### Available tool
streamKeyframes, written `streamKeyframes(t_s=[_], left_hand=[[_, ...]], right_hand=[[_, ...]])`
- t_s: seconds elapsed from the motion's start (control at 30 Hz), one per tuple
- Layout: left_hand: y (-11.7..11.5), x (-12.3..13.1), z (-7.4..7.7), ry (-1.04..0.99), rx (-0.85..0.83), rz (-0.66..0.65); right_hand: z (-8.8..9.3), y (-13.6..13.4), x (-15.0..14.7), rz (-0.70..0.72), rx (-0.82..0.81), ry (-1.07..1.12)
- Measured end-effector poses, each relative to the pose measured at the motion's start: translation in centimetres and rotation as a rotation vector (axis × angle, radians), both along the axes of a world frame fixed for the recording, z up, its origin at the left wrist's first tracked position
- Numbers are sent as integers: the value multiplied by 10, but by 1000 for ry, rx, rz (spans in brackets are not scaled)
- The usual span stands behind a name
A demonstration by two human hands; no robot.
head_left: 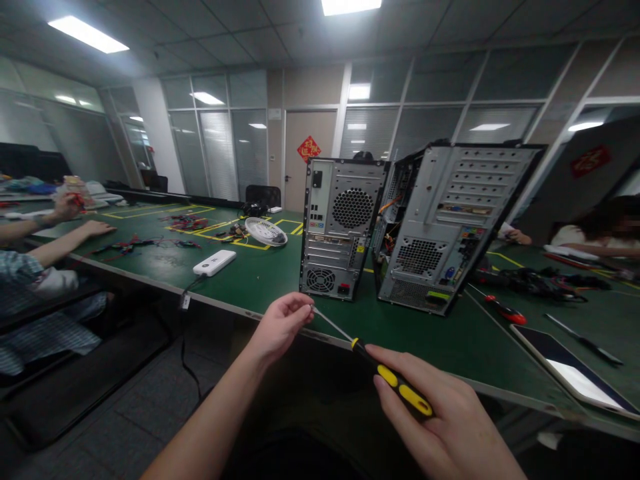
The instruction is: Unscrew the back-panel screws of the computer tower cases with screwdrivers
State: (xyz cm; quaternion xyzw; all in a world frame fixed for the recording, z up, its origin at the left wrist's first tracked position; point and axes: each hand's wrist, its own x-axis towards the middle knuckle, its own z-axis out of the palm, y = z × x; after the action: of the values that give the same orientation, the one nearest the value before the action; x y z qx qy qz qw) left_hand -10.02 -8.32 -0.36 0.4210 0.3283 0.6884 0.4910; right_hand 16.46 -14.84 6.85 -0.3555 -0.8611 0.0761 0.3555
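Note:
My right hand (440,413) is closed around the black and yellow handle of a screwdriver (391,378), whose shaft points up and left. At its tip, my left hand (284,323) is pinched, its fingertips touching the end of the shaft; anything tiny between them is too small to make out. Both hands are in front of the green table's near edge. Just beyond them a narrow computer case (340,230) stands upright with its rear panel facing me. To its right is a larger case (445,230), tilted in view, its left side showing orange wires inside.
A white power strip (215,263), a white basket (266,232) and wires (145,245) lie leftward. On the right are a red-black screwdriver (505,310), a tablet (575,370), another thin tool (583,339) and black cables (543,283). Other people sit at both sides.

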Motion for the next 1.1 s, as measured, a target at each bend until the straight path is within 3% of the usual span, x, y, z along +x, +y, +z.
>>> streamKeyframes(t_s=[0.6, 1.1], left_hand=[[0, -4, -1, 14, 16, -46], [7, -16, -10, 185, 50, 25]], right_hand=[[2, 1, 0, 18, 43, -17], [-8, 4, -11, 26, 54, -23]])
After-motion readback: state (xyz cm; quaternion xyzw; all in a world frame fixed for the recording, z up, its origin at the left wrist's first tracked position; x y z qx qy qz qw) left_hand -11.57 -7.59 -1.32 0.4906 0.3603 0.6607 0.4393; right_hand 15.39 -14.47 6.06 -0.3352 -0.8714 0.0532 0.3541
